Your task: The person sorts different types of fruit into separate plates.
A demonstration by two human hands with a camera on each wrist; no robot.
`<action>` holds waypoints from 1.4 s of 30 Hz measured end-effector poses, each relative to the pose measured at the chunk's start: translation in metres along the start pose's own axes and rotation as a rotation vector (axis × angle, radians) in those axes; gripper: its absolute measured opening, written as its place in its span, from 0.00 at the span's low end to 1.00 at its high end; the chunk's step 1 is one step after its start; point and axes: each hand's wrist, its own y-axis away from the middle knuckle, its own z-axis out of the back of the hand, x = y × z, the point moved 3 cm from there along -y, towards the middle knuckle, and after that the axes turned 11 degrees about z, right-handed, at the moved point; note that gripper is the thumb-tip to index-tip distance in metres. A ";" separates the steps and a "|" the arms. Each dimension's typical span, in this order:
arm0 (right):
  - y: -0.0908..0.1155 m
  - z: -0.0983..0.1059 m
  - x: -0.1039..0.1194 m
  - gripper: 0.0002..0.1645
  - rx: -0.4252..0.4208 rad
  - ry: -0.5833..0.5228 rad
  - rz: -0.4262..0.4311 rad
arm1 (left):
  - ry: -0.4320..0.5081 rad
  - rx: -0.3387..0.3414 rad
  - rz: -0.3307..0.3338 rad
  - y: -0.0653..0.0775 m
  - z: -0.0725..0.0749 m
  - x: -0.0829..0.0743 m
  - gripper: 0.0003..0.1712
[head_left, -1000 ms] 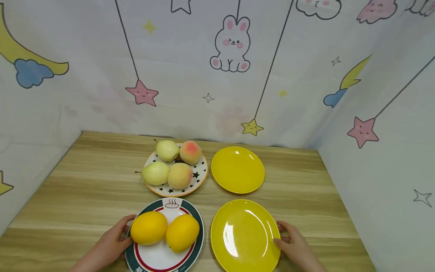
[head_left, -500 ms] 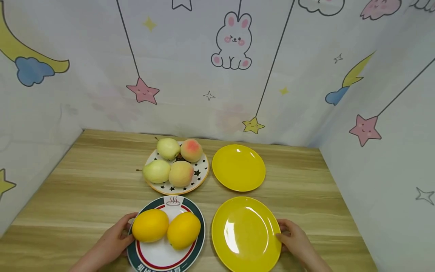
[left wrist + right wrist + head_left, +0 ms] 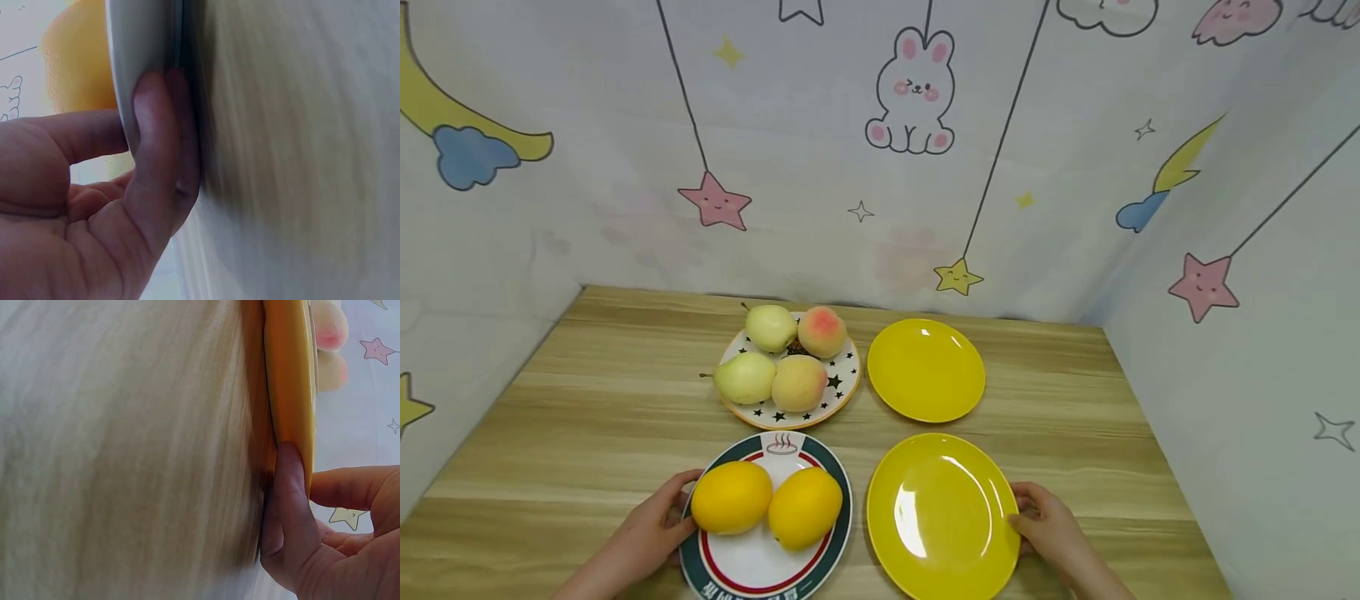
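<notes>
In the head view, my left hand (image 3: 647, 525) grips the left rim of a white plate (image 3: 752, 562) with a dark green border and red ring. Two yellow, lemon-like oval fruits (image 3: 805, 508) lie on this plate. The left wrist view shows the thumb over the rim and fingers (image 3: 156, 131) curled under the plate, close to the table. On the other side, my right hand (image 3: 1056, 529) pinches the right rim of a larger yellow plate (image 3: 943, 517) that bears nothing. Its thumb lies on top, with fingers (image 3: 292, 494) beneath the rim.
Behind stands a star-patterned plate (image 3: 835, 396) with two pears (image 3: 745, 379) and two peaches (image 3: 822, 332). A smaller yellow plate (image 3: 925, 371) is to its right. Printed cloth walls (image 3: 812, 250) enclose the back and sides of the wooden table (image 3: 587, 400).
The head view has shifted slightly. Both hands keep their hold on the plate rims, and the plates and fruit show no clear movement on the table.
</notes>
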 end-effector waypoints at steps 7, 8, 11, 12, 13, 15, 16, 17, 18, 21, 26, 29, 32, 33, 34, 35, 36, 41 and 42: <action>0.000 0.000 0.000 0.25 -0.002 0.001 -0.009 | 0.131 0.039 -0.008 0.005 0.001 0.001 0.30; 0.000 0.000 0.000 0.25 0.001 -0.004 -0.010 | 0.153 0.050 0.002 0.006 0.001 0.001 0.30; -0.001 0.001 -0.001 0.25 0.015 -0.014 -0.008 | 0.151 0.061 0.024 0.007 0.003 0.000 0.30; -0.001 0.001 -0.001 0.25 0.021 -0.015 -0.007 | 0.136 0.060 0.033 0.006 0.004 0.000 0.30; -0.001 0.001 -0.002 0.25 0.025 -0.016 -0.009 | 0.105 0.055 0.031 0.006 0.005 -0.001 0.30; -0.001 0.001 -0.001 0.25 0.027 -0.015 -0.014 | 0.055 0.046 0.021 0.006 0.008 -0.002 0.29; -0.002 0.001 -0.001 0.25 0.027 -0.014 -0.016 | 0.043 0.043 0.021 0.006 0.009 -0.003 0.28; -0.002 0.001 -0.001 0.25 0.026 -0.013 -0.019 | 0.042 0.042 0.014 0.007 0.011 -0.003 0.28; -0.002 0.001 -0.001 0.25 0.023 -0.011 -0.023 | 0.044 0.037 0.013 0.007 0.014 -0.004 0.28; -0.002 0.000 -0.001 0.25 0.010 -0.008 -0.032 | 0.059 0.015 -0.018 0.008 0.023 -0.006 0.27; -0.002 0.000 -0.002 0.26 0.012 -0.018 -0.031 | -0.062 -0.079 -0.129 0.008 0.045 -0.018 0.29; -0.001 0.001 -0.003 0.26 0.020 -0.023 -0.027 | -0.125 -0.155 -0.216 0.008 0.054 -0.029 0.31; -0.001 0.002 -0.003 0.25 0.027 -0.027 -0.021 | -0.126 -0.215 -0.284 0.008 0.061 -0.042 0.34; -0.001 0.002 -0.003 0.25 0.029 -0.029 -0.019 | -0.126 -0.238 -0.304 0.008 0.062 -0.046 0.36; -0.001 0.002 -0.003 0.26 0.031 -0.032 -0.018 | -0.123 -0.252 -0.320 0.008 0.064 -0.051 0.39; 0.000 0.001 -0.003 0.26 0.032 -0.037 -0.018 | -0.121 -0.269 -0.338 0.008 0.065 -0.057 0.42; 0.000 0.001 -0.003 0.26 0.034 -0.041 -0.019 | -0.126 -0.286 -0.352 0.008 0.067 -0.062 0.46; 0.000 0.001 -0.002 0.26 0.030 -0.049 -0.020 | -0.213 -0.377 -0.428 0.003 0.067 -0.087 0.70; -0.001 0.001 -0.002 0.26 0.030 -0.047 -0.018 | -0.242 -0.390 -0.432 0.001 0.066 -0.090 0.73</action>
